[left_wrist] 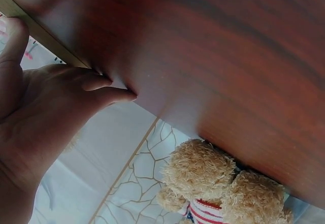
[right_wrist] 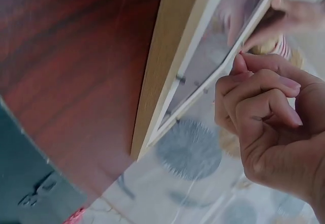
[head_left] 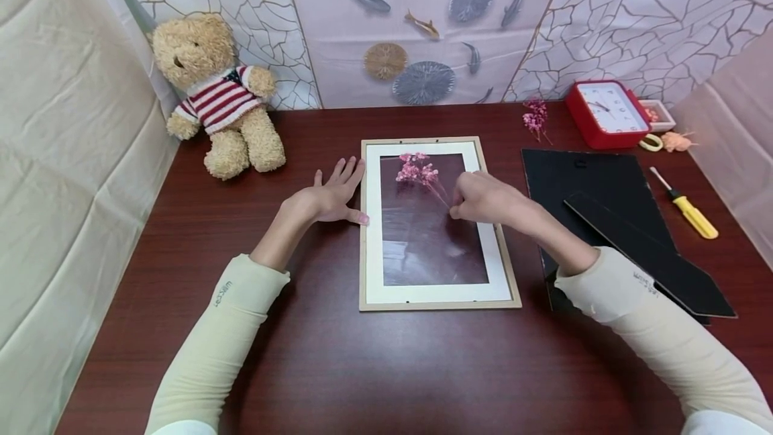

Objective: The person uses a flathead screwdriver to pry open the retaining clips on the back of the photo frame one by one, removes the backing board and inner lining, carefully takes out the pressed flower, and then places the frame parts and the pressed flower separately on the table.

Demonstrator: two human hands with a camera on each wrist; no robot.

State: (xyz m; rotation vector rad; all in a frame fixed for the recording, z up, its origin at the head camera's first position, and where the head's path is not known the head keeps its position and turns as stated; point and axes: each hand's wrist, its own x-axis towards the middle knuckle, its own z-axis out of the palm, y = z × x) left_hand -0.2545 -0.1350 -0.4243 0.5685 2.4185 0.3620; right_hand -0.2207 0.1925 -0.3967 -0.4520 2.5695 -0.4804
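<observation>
A picture frame with a light wooden border and a white mat lies flat on the dark wood table. My left hand rests against its left side with fingers spread and the thumb on the border. Over the frame's dark, shiny middle, my right hand pinches the thin stems of a pink dried flower sprig between thumb and forefinger. The blossoms point to the upper left. In the right wrist view the fingers of that hand are curled, and the sprig is mostly hidden.
A black backing board with its stand lies at right, beside a yellow-handled screwdriver. Behind are a red clock, another pink sprig, a small tray and a yellow ring. A teddy bear sits back left.
</observation>
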